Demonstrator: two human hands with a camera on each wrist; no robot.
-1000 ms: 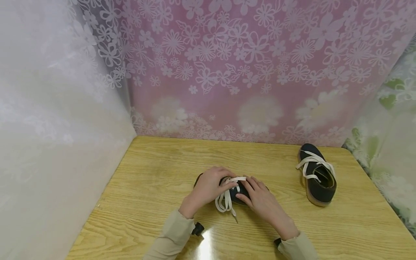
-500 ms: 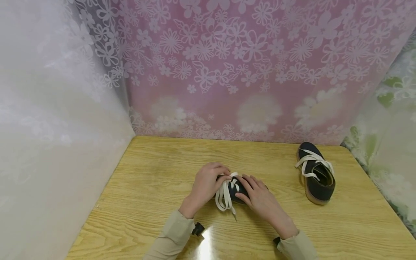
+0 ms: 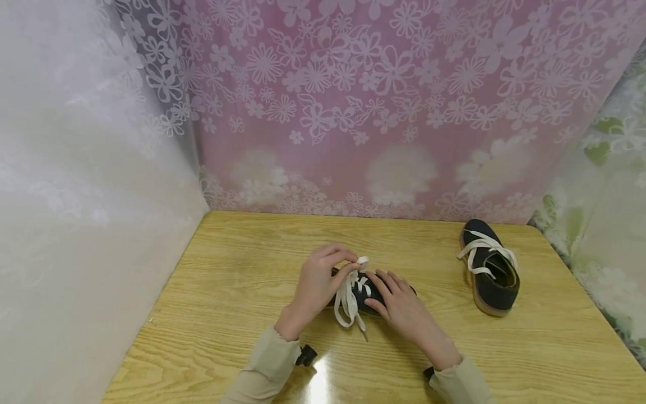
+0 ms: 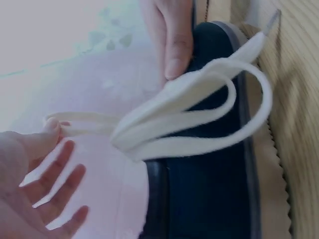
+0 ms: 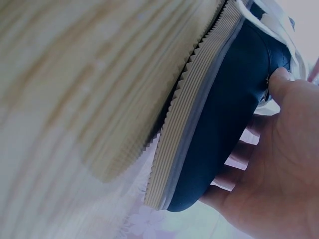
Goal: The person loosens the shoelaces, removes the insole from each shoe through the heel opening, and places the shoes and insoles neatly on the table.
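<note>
Left hand pinches the lace, right hand grips the shoe!

Here you are, left hand (image 3: 320,280) up over the shoe, thumb and forefinger nipping a stretch of white lace (image 4: 89,119), your other fingers spread wide and free of it! Your right hand (image 3: 401,300) grasps the toe end, thumb on the near side, fingers round the far side. And the dark shoe (image 5: 219,119) itself? Upright on the table (image 3: 242,275), mid-width, between your hands, toe to your right. Long lace loops (image 4: 164,109) spill over its near side, one tip (image 3: 364,335) dangling lowest; whether it touches the wood, you can't tell. Out to your right, well apart, sits a second shoe (image 3: 501,296), toe pointing away, its own white laces (image 3: 487,244) lying loose across it. Behind everything, a pink flowered sheet (image 3: 313,84) hangs past the table's far edge!
</note>
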